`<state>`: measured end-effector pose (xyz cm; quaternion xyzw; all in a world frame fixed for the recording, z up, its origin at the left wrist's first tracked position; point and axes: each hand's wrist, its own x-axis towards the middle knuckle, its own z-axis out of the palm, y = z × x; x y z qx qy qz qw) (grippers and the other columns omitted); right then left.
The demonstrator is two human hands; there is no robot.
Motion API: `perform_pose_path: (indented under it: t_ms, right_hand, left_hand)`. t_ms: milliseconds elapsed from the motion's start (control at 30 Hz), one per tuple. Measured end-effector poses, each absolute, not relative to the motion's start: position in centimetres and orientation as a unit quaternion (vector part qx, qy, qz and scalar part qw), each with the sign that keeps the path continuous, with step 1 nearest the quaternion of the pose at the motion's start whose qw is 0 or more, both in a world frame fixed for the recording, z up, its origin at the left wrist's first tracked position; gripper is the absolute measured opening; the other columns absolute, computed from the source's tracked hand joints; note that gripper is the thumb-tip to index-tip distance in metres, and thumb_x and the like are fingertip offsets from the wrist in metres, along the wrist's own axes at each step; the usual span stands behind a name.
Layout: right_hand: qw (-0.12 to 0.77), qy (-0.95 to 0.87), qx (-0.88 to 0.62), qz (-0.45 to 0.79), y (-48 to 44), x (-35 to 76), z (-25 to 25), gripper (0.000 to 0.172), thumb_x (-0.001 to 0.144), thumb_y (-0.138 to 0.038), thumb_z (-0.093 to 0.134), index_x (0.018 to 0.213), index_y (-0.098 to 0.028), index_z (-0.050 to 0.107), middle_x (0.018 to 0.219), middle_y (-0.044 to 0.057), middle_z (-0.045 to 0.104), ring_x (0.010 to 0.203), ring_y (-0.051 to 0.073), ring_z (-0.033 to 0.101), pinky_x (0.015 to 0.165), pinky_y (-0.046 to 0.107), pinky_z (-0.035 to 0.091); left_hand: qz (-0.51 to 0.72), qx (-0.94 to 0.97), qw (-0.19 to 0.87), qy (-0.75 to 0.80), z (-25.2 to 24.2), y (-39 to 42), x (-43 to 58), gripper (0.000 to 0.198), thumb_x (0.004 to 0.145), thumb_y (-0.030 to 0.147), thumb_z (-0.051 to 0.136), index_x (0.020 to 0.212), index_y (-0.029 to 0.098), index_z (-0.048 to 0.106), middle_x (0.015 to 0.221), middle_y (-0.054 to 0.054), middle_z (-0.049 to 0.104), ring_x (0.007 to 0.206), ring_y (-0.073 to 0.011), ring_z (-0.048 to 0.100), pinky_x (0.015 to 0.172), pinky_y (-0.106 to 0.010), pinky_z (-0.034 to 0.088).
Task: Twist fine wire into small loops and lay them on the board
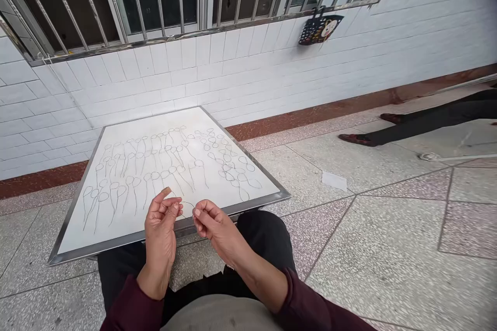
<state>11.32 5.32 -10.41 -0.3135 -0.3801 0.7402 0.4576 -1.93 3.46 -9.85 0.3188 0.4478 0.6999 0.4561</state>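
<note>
A thin dark wire (187,202) arches between my two hands above the near edge of a white table (128,227). One end is pinched by my left hand (162,225), whose index finger is raised and has a tan wrap at its tip. My right hand (213,225) pinches the other end between thumb and fingers. On the tabletop lie several looped wires with long tails (103,196), laid out in rows at the left and middle. Several wires with paired loops (233,170) are grouped at the right side.
The table has a grey metal rim (248,204) and stands by a white tiled wall (248,77) with barred windows. A patterned bag (320,28) hangs from the bars. Another person's legs (427,121) and a white sheet (334,180) are on the right.
</note>
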Motion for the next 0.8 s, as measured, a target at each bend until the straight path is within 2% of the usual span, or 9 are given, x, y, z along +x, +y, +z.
perform_pose_path:
  t_ms: [167, 300, 500, 633, 800]
  right_hand:
    - [0.483, -0.389, -0.333, 0.710, 4.5, 10.8, -10.3, 0.031, 0.076, -0.045, 0.072, 0.077, -0.021, 0.053, 0.057, -0.005, 0.052, 0.049, 0.008, 0.039, 0.050, 0.024, 0.027]
    - [0.487, -0.383, -0.341, 0.707, 3.9, 10.6, -10.3, 0.030, 0.076, -0.044, 0.072, 0.078, -0.021, 0.053, 0.056, -0.006, 0.053, 0.049, 0.008, 0.040, 0.049, 0.023, 0.027]
    - [0.459, -0.388, -0.352, 0.718, 3.4, 10.6, -10.4, 0.031, 0.075, -0.044, 0.073, 0.079, -0.020, 0.054, 0.055, -0.006, 0.051, 0.049, 0.007, 0.041, 0.047, 0.021, 0.027]
    - [0.424, -0.352, -0.335, 0.764, 3.4, 10.6, -10.5, 0.032, 0.072, -0.040, 0.077, 0.078, -0.018, 0.055, 0.062, -0.006, 0.052, 0.051, 0.005, 0.040, 0.046, 0.019, 0.026]
    - [0.356, -0.252, -0.267, 0.860, 3.8, 10.7, -11.1, 0.031, 0.067, -0.029, 0.083, 0.075, -0.015, 0.057, 0.071, -0.004, 0.053, 0.052, 0.001, 0.038, 0.043, 0.014, 0.023]
  left_hand:
    - [0.685, 0.341, 0.478, 0.430, -10.0, 2.1, -1.4, 0.044, 0.081, 0.033, 0.070, 0.122, 0.021, 0.059, 0.098, -0.006, 0.068, 0.100, -0.0204, 0.063, 0.089, -0.036, 0.048]
    - [0.690, 0.330, 0.496, 0.412, -10.2, 1.2, -1.0, 0.041, 0.082, 0.036, 0.068, 0.119, 0.020, 0.061, 0.097, -0.006, 0.069, 0.094, -0.0186, 0.063, 0.086, -0.034, 0.049]
    - [0.700, 0.312, 0.500, 0.402, -10.6, 1.0, -1.3, 0.040, 0.082, 0.033, 0.069, 0.119, 0.022, 0.061, 0.098, -0.005, 0.067, 0.080, -0.0128, 0.061, 0.081, -0.030, 0.050]
    - [0.687, 0.323, 0.484, 0.436, -11.0, 1.1, -1.5, 0.041, 0.080, 0.033, 0.071, 0.119, 0.024, 0.062, 0.110, -0.007, 0.065, 0.089, -0.0144, 0.061, 0.083, -0.030, 0.048]
    - [0.684, 0.317, 0.487, 0.442, -11.2, 1.3, -1.5, 0.033, 0.079, 0.032, 0.072, 0.111, 0.024, 0.067, 0.101, -0.004, 0.066, 0.103, -0.0179, 0.060, 0.091, -0.031, 0.046]
